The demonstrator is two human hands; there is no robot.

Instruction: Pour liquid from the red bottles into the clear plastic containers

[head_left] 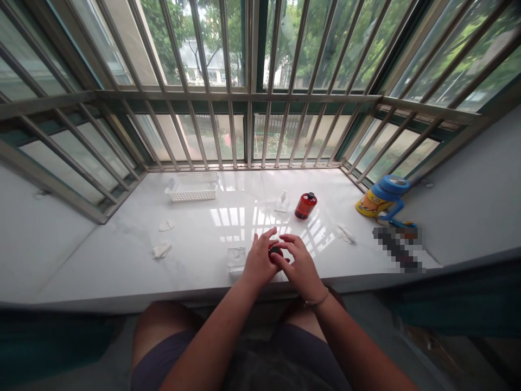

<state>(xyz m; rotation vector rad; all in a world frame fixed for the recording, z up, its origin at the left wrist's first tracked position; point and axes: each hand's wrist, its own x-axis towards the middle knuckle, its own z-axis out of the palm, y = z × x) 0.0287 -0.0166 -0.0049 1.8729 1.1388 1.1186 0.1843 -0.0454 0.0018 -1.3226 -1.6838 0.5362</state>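
Both my hands meet over the front edge of the white marble sill (195,239). My left hand (258,259) wraps a small red bottle (275,252) with a dark cap, of which only the top shows. My right hand (299,263) pinches at that cap from the right. A small clear container (236,257) stands just left of my left hand. Farther back lie a second red bottle (305,206) with a black cap and a clear pump bottle (282,202).
A white mesh basket (192,187) sits at the back left. Crumpled white pads (161,249) lie on the left, another (345,233) on the right. A yellow and blue kids' cup (382,196) stands at the right. Metal window bars (252,81) enclose the sill.
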